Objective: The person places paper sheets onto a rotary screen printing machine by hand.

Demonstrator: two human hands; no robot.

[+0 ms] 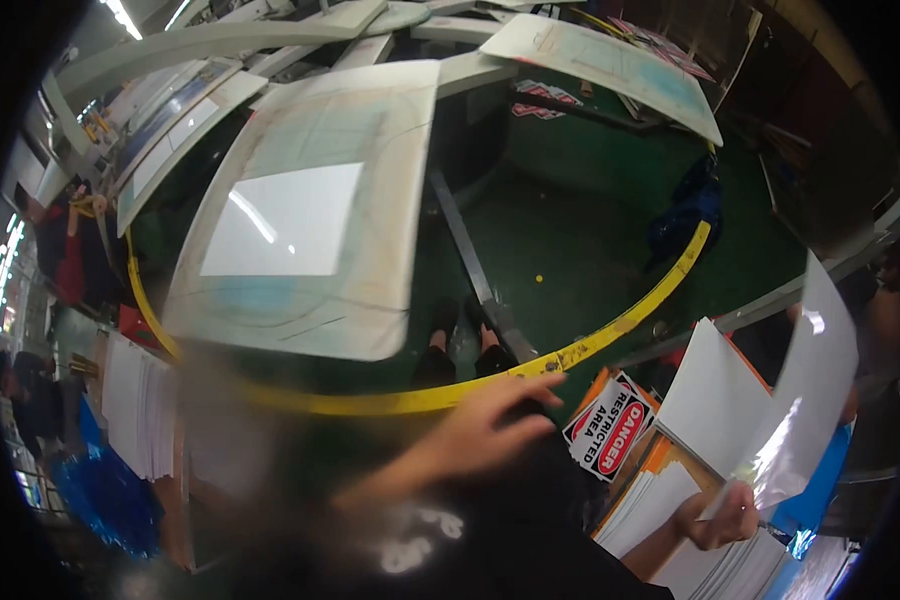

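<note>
Head view, looking down over a screen-printing carousel. Left hand (485, 425): raised in front of the dark shirt, fingers (530, 385) loosely spread and extended toward the right, holding nothing, blurred by motion. Right hand (725, 520): low at the right, closed in a pinch on the lower corner of a glossy white plastic sheet (805, 400), lifted upright and curling, glare along its lower half. Just left of that sheet, a second white blank sheet (710, 400) tilted up, resting on an orange-edged stack of white sheets (650, 505) on the tabletop. Beside the stack, partly tucked under it, a white, red and black printed sign reading "DANGER RESTRICTED AREA" (610, 425). Large pale rectangular printing platen (305, 215) with a bright white rectangle at its centre, directly ahead above the left hand; further platens (610, 65) fanned around the top. Curved yellow guard rail (570, 350) arcing across the green floor (570, 230) between platen and hands. Another pile of white sheets (140, 405) at the far left, out of focus. Blue material (685, 215) on the floor beyond the rail
</note>
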